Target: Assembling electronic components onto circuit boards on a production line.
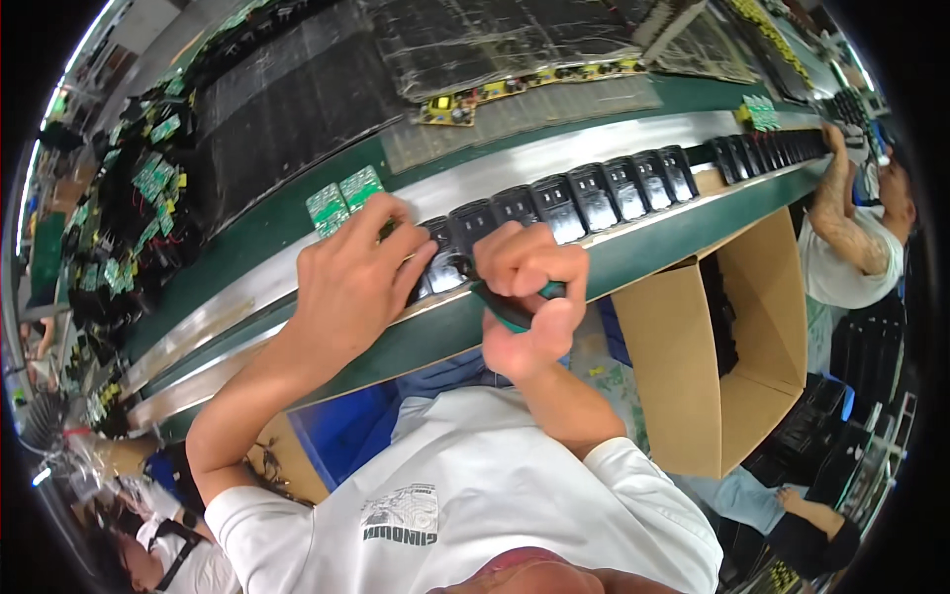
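My left hand [354, 267] is bent over the near left end of a row of glossy black plastic cases [559, 203]. Its fingertips are pinched together; what they hold is mostly hidden. In my right hand [539, 287] is a hand tool with green grips [512, 315], which looks like pliers or cutters. The fingers are wrapped round the grips, and the jaws point left toward the black case [447, 259] between my hands. Just beyond my left hand lie green circuit boards [341, 198] on the metal strip of the bench.
Along the bench's back, black trays [505, 45] stand beside yellow circuit boards [450, 107]. An open cardboard box [683, 371] sits right of me, below the bench edge. More boards and wires pile up at the left [148, 188]. A co-worker [851, 238] reaches in at the far right.
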Action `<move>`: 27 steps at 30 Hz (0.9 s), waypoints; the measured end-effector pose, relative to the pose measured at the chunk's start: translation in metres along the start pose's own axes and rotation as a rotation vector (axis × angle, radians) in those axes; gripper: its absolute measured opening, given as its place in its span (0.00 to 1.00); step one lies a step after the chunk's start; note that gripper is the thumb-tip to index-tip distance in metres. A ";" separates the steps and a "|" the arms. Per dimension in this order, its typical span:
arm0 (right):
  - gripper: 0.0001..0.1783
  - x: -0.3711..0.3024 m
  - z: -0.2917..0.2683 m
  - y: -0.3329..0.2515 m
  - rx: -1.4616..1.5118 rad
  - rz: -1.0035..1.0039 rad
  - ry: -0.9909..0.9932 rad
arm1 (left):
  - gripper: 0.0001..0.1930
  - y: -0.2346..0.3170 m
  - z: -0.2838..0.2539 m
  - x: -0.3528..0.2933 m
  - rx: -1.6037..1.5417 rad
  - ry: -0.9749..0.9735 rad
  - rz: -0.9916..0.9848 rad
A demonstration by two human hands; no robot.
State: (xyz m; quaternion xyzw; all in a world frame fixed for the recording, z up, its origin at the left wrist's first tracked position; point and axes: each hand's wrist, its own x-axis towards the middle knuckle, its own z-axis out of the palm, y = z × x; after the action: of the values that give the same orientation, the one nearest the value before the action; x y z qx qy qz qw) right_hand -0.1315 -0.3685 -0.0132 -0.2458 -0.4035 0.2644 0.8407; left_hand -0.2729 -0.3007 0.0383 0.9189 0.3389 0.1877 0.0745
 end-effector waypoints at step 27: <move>0.17 0.002 -0.004 0.002 -0.012 0.011 -0.045 | 0.04 -0.001 0.007 0.021 0.211 -0.102 0.087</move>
State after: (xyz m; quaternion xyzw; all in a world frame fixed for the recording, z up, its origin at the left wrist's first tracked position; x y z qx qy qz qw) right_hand -0.1279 -0.3664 -0.0153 -0.2473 -0.4224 0.2721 0.8285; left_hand -0.2564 -0.2865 0.0376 0.9438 0.3122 0.1073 -0.0140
